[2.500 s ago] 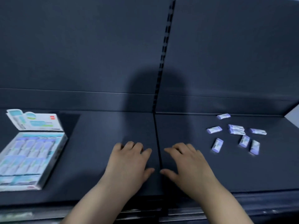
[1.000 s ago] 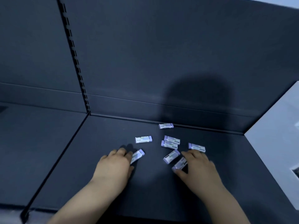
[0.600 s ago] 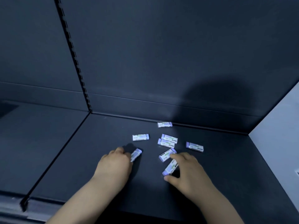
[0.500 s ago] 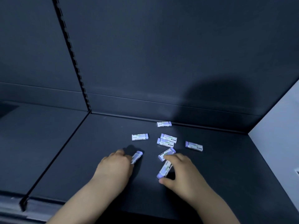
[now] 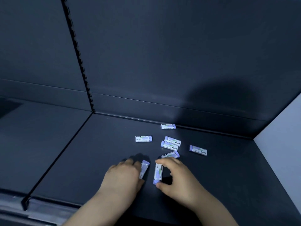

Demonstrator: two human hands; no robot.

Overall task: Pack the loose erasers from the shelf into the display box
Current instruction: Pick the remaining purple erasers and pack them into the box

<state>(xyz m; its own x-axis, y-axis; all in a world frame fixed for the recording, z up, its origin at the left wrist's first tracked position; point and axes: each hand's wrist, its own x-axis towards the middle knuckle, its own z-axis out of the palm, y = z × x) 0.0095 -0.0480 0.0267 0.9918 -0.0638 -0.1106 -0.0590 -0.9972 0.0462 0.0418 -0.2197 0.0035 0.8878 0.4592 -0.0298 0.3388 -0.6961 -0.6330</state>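
Several small white and purple erasers lie loose on the dark shelf point(image 5: 228, 176). My right hand point(image 5: 179, 181) pinches one eraser point(image 5: 158, 173) between thumb and fingers, its long side pointing away from me. My left hand point(image 5: 122, 176) curls over another eraser point(image 5: 144, 168), which sticks out past the fingertips. Behind my hands lie a tilted eraser point(image 5: 171, 154), a pair side by side point(image 5: 171, 143), one to the left point(image 5: 143, 138), one to the right point(image 5: 198, 150) and one by the back wall point(image 5: 168, 126). The display box is out of view.
A slotted upright point(image 5: 78, 54) divides the dark back panel. A seam point(image 5: 57, 157) splits this shelf from the one to the left. A pale side wall point(image 5: 285, 136) closes the right end. The shelf's front edge point(image 5: 40, 207) runs below my forearms.
My view has swung right from the display box to the erasers. Both hands have closed on erasers; the right one has dragged its eraser nearer and turned it lengthwise.
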